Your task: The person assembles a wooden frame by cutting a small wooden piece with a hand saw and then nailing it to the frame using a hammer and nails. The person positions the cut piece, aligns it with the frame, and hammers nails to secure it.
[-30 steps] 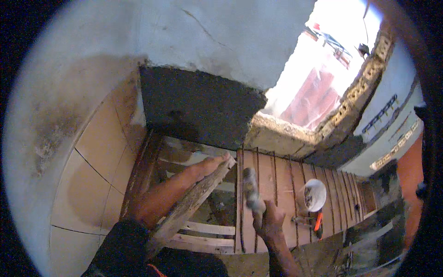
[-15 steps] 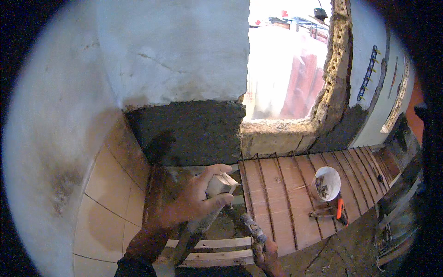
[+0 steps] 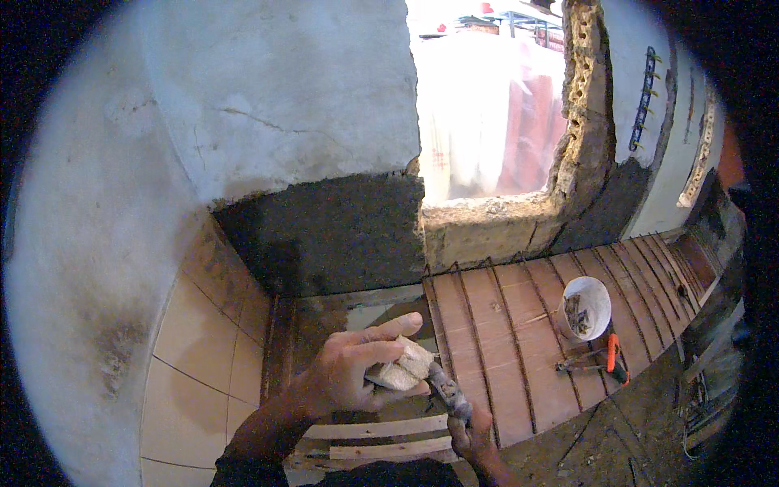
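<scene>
My left hand (image 3: 357,364) is closed around a piece of wood (image 3: 416,357) whose rough, pale end points up between thumb and fingers. Most of its length is hidden behind the hand. Close on its right, my right hand (image 3: 471,432) grips a grey, dirt-caked hammer-like tool (image 3: 445,390). The top of this tool is beside the wood's end; I cannot tell whether they touch. Below both hands lie pale wooden slats (image 3: 393,449).
At right, reddish boards (image 3: 503,325) carry several thin rusty bars. On them stand a white bucket (image 3: 586,308) with small pieces inside and orange-handled pincers (image 3: 614,357). Ahead are a patched wall (image 3: 341,235) and a rough-edged window opening (image 3: 487,219); a tiled wall (image 3: 191,349) stands at left.
The wood in my left hand has turned, showing more of its rough end. My left hand has shifted right and down, nearer the tool. The whole view has shifted slightly.
</scene>
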Motion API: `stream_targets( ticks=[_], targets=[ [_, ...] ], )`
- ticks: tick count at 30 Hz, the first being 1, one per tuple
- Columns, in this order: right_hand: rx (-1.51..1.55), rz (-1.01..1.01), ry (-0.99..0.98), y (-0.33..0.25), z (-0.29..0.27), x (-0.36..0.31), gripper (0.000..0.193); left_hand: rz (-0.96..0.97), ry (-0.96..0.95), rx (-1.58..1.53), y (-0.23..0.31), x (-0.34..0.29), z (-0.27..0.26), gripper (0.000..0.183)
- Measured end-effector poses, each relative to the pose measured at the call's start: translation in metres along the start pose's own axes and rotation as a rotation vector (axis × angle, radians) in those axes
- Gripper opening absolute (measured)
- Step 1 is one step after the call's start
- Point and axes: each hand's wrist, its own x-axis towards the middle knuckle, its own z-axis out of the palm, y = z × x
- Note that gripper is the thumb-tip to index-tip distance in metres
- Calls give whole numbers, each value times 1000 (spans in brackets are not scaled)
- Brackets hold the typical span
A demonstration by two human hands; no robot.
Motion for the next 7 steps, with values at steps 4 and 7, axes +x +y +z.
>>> stream_targets(
  ticks=[4, 7],
  targets=[
    [346, 492, -41, 1, 16, 2, 26, 183, 210, -101, -26, -8, 10, 55],
    [571, 877, -118, -1, 28, 7, 28, 158, 526, -284, -35, -30, 16, 65]
  ],
)
